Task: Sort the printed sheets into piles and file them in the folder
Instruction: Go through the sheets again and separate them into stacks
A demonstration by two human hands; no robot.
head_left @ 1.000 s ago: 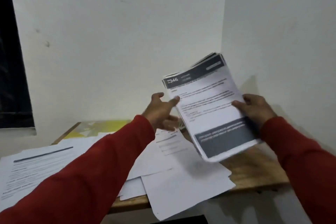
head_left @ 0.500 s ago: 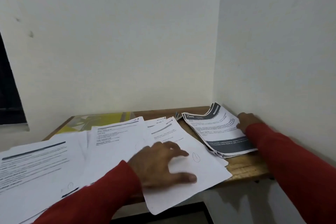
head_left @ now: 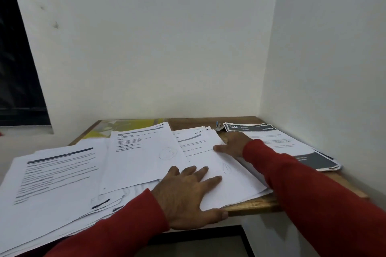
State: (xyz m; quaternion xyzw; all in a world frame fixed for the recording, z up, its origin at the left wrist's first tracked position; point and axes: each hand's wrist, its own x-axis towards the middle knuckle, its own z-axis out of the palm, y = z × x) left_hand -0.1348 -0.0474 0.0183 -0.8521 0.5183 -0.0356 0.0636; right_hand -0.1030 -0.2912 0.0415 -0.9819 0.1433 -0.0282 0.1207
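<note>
The wooden tabletop sits in a corner of white walls, with a dark opening at 9 o'clock. Loose printed sheets cover most of it, fanned and overlapping from 8 o'clock across to the middle, some hanging over the near edge. At 3 o'clock, close to the right wall, lies a separate pile of sheets with dark header bands, its edges roughly squared. A yellow patterned folder shows at 11 o'clock, partly under the loose paper. Both arms wear red sleeves. The left hand lies flat with fingers spread on a sheet near the front edge, the thumb along that edge. The right hand rests palm down on the sheets between the middle stack and the dark-banded pile; its fingers look fairly straight. A small clip lies just beyond it at 1 o'clock.
</note>
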